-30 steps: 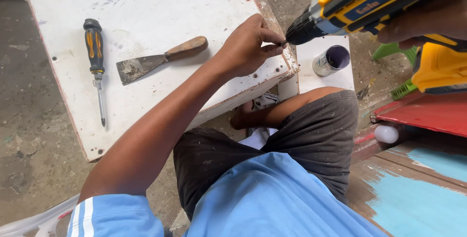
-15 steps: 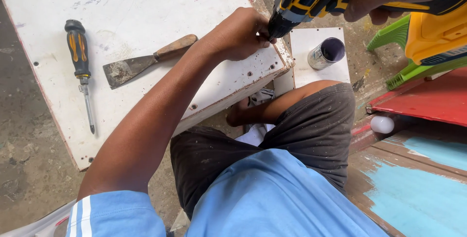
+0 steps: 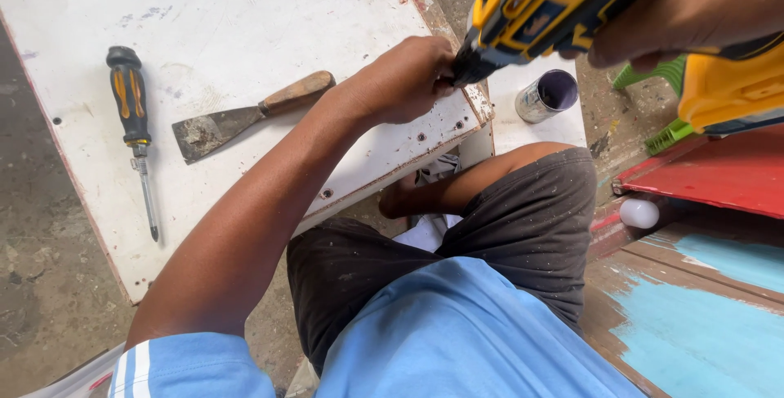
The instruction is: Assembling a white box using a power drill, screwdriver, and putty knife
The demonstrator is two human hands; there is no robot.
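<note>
My right hand (image 3: 694,6) grips a yellow and black power drill (image 3: 547,6) at the top right, its nose pointing down-left at the near corner of a white board (image 3: 245,6). My left hand (image 3: 404,80) rests on that corner with its fingers pinched at the drill's tip; what they pinch is too small to see. Screw heads show along the board's near edge.
A putty knife with a wooden handle (image 3: 245,116) and a black and orange screwdriver (image 3: 132,120) lie on the board. A small open can (image 3: 545,96) stands on a white panel beyond the corner. Red and blue painted boards (image 3: 702,267) lie at the right.
The drill has come down and left until its tip meets my left hand's fingers. The view has shifted closer to the board corner.
</note>
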